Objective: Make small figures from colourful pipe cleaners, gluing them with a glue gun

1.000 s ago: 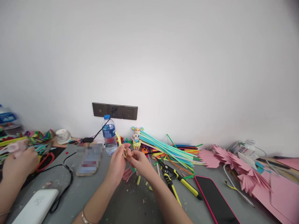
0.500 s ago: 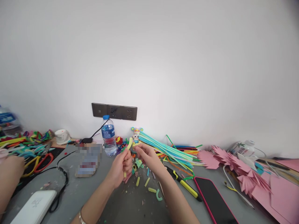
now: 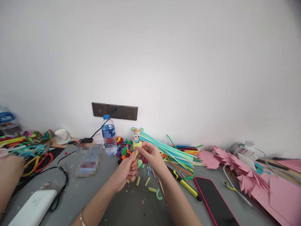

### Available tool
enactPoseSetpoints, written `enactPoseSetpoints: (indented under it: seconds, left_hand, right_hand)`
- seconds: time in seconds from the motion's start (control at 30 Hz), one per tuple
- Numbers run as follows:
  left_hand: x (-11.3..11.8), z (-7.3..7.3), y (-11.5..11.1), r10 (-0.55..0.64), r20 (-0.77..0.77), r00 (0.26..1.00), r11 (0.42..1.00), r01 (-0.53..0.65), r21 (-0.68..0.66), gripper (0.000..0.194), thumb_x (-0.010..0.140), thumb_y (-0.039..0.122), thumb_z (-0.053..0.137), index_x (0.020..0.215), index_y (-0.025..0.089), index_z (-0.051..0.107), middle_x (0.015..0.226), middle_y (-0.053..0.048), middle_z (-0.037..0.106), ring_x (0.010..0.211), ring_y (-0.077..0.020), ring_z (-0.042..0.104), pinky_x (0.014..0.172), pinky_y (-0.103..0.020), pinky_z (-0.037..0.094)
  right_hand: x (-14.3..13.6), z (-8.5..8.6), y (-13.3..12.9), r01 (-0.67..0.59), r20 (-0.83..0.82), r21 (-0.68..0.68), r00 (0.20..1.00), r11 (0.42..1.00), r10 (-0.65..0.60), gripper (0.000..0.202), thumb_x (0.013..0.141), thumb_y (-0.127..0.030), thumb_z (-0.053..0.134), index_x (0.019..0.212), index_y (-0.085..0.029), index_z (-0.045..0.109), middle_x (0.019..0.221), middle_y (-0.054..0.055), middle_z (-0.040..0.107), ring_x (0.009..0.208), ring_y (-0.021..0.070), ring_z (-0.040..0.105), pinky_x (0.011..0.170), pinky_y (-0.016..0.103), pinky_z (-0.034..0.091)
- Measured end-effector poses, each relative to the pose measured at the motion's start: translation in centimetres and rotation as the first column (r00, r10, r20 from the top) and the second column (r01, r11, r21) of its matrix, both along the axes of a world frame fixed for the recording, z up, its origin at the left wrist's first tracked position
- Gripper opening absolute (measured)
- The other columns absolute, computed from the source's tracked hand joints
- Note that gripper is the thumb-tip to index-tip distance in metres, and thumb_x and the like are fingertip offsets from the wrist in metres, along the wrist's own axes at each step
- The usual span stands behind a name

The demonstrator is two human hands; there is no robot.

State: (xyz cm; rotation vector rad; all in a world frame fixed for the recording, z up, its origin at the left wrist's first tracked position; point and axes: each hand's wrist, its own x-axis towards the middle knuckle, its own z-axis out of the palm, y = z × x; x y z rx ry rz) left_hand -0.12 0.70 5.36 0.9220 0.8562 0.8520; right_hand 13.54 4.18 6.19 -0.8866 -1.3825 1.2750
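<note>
My left hand point(image 3: 125, 172) is closed around a pale yellow pipe cleaner point(image 3: 136, 153), whose lower end peeks out under the fist. At its upper end my right hand point(image 3: 150, 156) pinches the same pipe cleaner, which looks bent there; the fingers partly hide it. Just behind the hands stands a small figurine point(image 3: 136, 137) with round blue-and-yellow ears. Short cut yellow pieces point(image 3: 152, 189) and a curved mint-green piece point(image 3: 159, 194) lie on the grey table point(image 3: 131, 210) below.
A water bottle point(image 3: 109, 135) stands back left, near scissors point(image 3: 43, 162) and a white power bank point(image 3: 34, 207). Turquoise pipe cleaners point(image 3: 169, 147), yellow-black pliers point(image 3: 188, 187), a phone point(image 3: 215, 201) and folded pink paper point(image 3: 254, 185) lie right. Another person's hand point(image 3: 11, 172) is far left.
My right hand has closed on the top of the yellow pipe cleaner, which stood up free before and is now bent over to the right. My left hand keeps its grip.
</note>
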Motion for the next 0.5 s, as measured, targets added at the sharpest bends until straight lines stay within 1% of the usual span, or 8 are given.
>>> enactPoseSetpoints:
  seconds: [0.07, 0.17, 0.3, 0.4, 0.47, 0.5]
  left_hand:
    - [0.0, 0.0, 0.0, 0.05, 0.01, 0.999, 0.998, -0.05, 0.031, 0.056, 0.074, 0.07, 0.057, 0.062, 0.02, 0.034, 0.054, 0.011, 0.023, 0.044, -0.0045, 0.009, 0.041, -0.02, 0.009]
    - [0.0, 0.2, -0.1, 0.093, 0.021, 0.995, 0.996, -0.093, -0.005, 0.053, 0.072, 0.069, 0.06, 0.07, 0.02, 0.04, 0.054, 0.012, 0.025, 0.044, -0.0047, 0.009, 0.041, -0.019, 0.009]
    - [0.1, 0.5, 0.0, 0.034, 0.008, 0.999, 0.995, -0.033, -0.094, 0.055, 0.075, 0.071, 0.054, 0.064, 0.021, 0.032, 0.053, 0.012, 0.021, 0.043, -0.0046, 0.006, 0.041, -0.019, 0.006]
    - [0.2, 0.5, 0.0, 0.02, -0.011, 1.0, 0.991, -0.022, -0.134, 0.056, 0.077, 0.071, 0.05, 0.062, 0.022, 0.029, 0.052, 0.012, 0.018, 0.044, -0.0051, 0.005, 0.041, -0.019, 0.006]
    - [0.2, 0.5, -0.1, 0.017, -0.017, 1.0, 0.994, -0.019, -0.108, 0.055, 0.077, 0.07, 0.053, 0.063, 0.022, 0.029, 0.053, 0.012, 0.017, 0.044, -0.0054, 0.006, 0.041, -0.02, 0.006]
    - [0.2, 0.5, -0.2, 0.018, -0.015, 1.0, 0.997, -0.019, -0.07, 0.055, 0.077, 0.069, 0.055, 0.064, 0.022, 0.029, 0.054, 0.012, 0.018, 0.045, -0.0055, 0.006, 0.041, -0.019, 0.007]
  right_hand:
    - [0.2, 0.1, 0.1, 0.023, -0.007, 0.022, 1.0, 1.0, -0.023, 0.033, 0.073, -0.049, 0.07, 0.071, -0.019, 0.055, 0.057, -0.003, 0.058, 0.047, 0.0111, 0.052, 0.044, 0.021, 0.037]
    - [0.6, 0.4, 0.0, 0.028, 0.001, 0.058, 1.0, 0.998, -0.028, 0.033, 0.073, -0.048, 0.07, 0.068, -0.019, 0.054, 0.057, -0.002, 0.06, 0.049, 0.0117, 0.053, 0.047, 0.022, 0.04]
    - [0.6, 0.9, -0.4, 0.012, 0.027, 0.055, 1.0, 0.998, -0.013, 0.032, 0.075, -0.045, 0.069, 0.068, -0.019, 0.053, 0.055, -0.003, 0.057, 0.05, 0.0121, 0.053, 0.047, 0.022, 0.039]
    - [0.4, 1.1, -0.6, 0.024, 0.046, 0.076, 0.999, 0.997, -0.027, 0.032, 0.074, -0.045, 0.069, 0.067, -0.019, 0.053, 0.058, -0.002, 0.058, 0.051, 0.0123, 0.053, 0.049, 0.023, 0.04]
    - [0.4, 1.1, -0.6, 0.03, 0.045, 0.094, 0.998, 0.995, -0.034, 0.031, 0.075, -0.044, 0.068, 0.068, -0.019, 0.052, 0.061, -0.001, 0.06, 0.052, 0.0123, 0.054, 0.051, 0.024, 0.041]
    - [0.4, 1.1, -0.6, 0.034, 0.038, 0.101, 0.999, 0.994, -0.038, 0.03, 0.076, -0.043, 0.067, 0.068, -0.019, 0.051, 0.061, -0.001, 0.061, 0.052, 0.0123, 0.054, 0.051, 0.024, 0.042]
